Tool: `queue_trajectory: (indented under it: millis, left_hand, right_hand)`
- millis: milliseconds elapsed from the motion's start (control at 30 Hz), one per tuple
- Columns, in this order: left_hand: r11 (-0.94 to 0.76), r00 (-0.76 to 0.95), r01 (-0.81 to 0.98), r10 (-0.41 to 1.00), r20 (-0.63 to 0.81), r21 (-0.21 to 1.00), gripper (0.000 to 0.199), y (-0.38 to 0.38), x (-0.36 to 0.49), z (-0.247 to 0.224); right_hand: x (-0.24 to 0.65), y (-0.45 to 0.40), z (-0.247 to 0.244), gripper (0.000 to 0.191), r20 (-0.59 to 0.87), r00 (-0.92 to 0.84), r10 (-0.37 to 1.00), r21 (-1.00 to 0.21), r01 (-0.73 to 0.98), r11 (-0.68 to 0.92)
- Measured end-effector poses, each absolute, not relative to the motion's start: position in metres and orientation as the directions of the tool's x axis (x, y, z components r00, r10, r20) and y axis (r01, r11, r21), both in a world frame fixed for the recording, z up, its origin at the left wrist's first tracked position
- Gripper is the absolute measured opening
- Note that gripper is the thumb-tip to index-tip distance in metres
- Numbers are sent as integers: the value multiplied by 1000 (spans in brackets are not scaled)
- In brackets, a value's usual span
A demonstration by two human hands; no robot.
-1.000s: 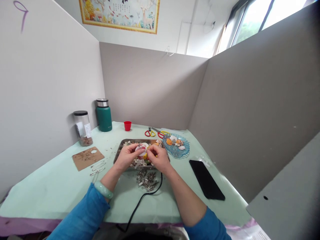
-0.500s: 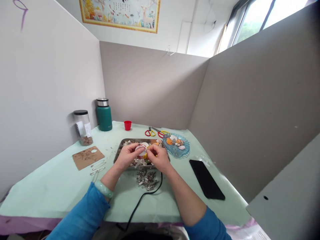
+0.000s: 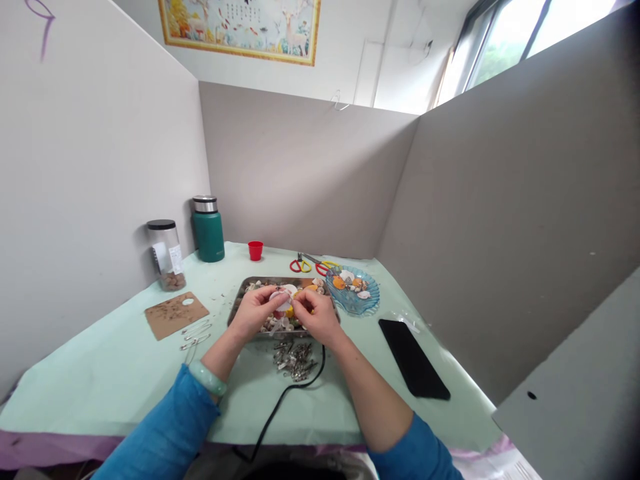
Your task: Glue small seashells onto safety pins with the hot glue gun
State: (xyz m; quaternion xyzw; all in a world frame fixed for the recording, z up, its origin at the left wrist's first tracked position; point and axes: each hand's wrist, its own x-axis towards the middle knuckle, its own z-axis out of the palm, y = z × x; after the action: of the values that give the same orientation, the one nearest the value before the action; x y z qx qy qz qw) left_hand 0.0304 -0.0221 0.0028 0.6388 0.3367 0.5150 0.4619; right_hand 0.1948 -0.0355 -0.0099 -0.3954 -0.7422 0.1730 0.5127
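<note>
Above a metal tray (image 3: 260, 337) full of small shells, my left hand (image 3: 256, 310) is closed on a small round whitish piece (image 3: 280, 301), pinched between thumb and fingers. My right hand (image 3: 316, 315) meets it at the piece's right edge, its fingertips pressed together; what they grip is too small to make out. White, orange and yellow shells show in the tray between the hands. A pile of small metal clasps (image 3: 295, 361) lies on the table just in front of the tray.
Right of the tray are a blue glass plate (image 3: 371, 308) of shells and a black slab (image 3: 415, 360). Scissors (image 3: 301, 265) and a red cup (image 3: 255, 251) stand behind. Left are a brown card (image 3: 167, 321), safety pins (image 3: 196, 337), a jar (image 3: 167, 257) and a green bottle (image 3: 209, 233).
The round piece has tilted slightly between my fingers. Both hands keep nearly the same place above the tray.
</note>
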Motion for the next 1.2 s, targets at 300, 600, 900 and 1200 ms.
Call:
queue_trajectory:
  millis: [300,600,900,1200]
  left_hand:
    - [-332,263,-50,905,334,942,34,-17,29,-2]
    - [-316,279,-53,906,318,947,31,-18,30,-1]
    - [-323,274,-42,906,322,945,35,-18,30,0]
    - [-282,301,-70,909,290,957,35,-18,30,-1]
  right_hand:
    - [195,-36,-9,19,621,-165,766,-667,403,627]
    - [195,-36,-9,19,622,-159,767,-662,416,623]
    - [195,-35,-10,19,611,-151,777,-662,441,606]
    - [195,-34,-10,18,616,-162,771,-648,453,612]
